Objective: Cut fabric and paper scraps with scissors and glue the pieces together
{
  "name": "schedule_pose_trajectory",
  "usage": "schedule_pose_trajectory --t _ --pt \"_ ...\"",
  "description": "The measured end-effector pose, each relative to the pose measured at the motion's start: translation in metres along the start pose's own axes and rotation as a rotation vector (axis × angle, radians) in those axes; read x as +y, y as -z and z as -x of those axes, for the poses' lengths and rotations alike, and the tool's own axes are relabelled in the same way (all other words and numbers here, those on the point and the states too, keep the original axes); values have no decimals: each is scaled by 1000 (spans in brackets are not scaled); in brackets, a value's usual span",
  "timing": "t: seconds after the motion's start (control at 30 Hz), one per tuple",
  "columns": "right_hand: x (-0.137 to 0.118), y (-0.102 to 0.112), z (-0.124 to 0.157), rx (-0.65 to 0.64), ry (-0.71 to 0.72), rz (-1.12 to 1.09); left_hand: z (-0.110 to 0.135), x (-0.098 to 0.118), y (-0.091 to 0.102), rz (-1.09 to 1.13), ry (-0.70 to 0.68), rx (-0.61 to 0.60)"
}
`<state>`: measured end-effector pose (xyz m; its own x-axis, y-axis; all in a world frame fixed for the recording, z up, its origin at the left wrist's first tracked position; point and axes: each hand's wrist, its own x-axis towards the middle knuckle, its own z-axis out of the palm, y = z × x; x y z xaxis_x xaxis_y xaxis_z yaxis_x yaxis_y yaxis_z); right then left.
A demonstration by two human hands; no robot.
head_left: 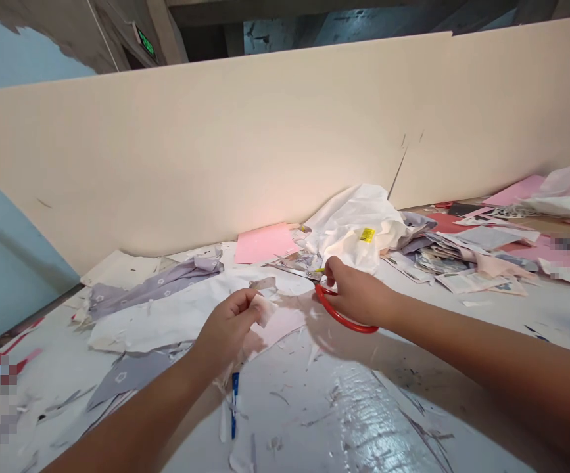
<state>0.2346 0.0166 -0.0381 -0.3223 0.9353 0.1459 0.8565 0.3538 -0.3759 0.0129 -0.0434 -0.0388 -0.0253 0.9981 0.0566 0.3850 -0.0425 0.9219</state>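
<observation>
A pair of scissors with red handles (346,318) is in my right hand (356,289), its blades pointing left and spread a little apart. My left hand (228,323) pinches a small piece of pale cloth or paper (264,310) between thumb and fingers, close to the blades but apart from them. Below it lies a light pink piece (282,326) on the table. White fabric (161,318) stretches behind my left hand. A white bundle with a yellow label (367,234) sits just beyond my right hand.
Cream panel (245,144) stands along the table's back. Stacked cloth scraps (450,256) lie at the right, grey-lilac patterned fabric (156,287) at the left. A pink sheet (263,244) leans near the panel. A blue strip (235,404) and thin trimmings lie in front.
</observation>
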Motion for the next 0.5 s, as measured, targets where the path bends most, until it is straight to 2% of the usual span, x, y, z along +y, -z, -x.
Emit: schedule_pose_trajectory --t 0.07,0.13,0.23,0.37,0.5 --pt "10 0 -9 43 -29 222 -4 -1 7 -97 63 -76" --pt "19 -3 -16 27 -51 316 -8 -4 14 -180 128 -145" --pt "28 -6 -21 -18 -67 336 -12 -10 22 -254 154 -228" --pt "29 -4 -22 -57 -95 357 -12 -12 25 -370 116 -234" --pt "20 -3 -18 0 -86 410 -12 -13 22 -305 197 -279"
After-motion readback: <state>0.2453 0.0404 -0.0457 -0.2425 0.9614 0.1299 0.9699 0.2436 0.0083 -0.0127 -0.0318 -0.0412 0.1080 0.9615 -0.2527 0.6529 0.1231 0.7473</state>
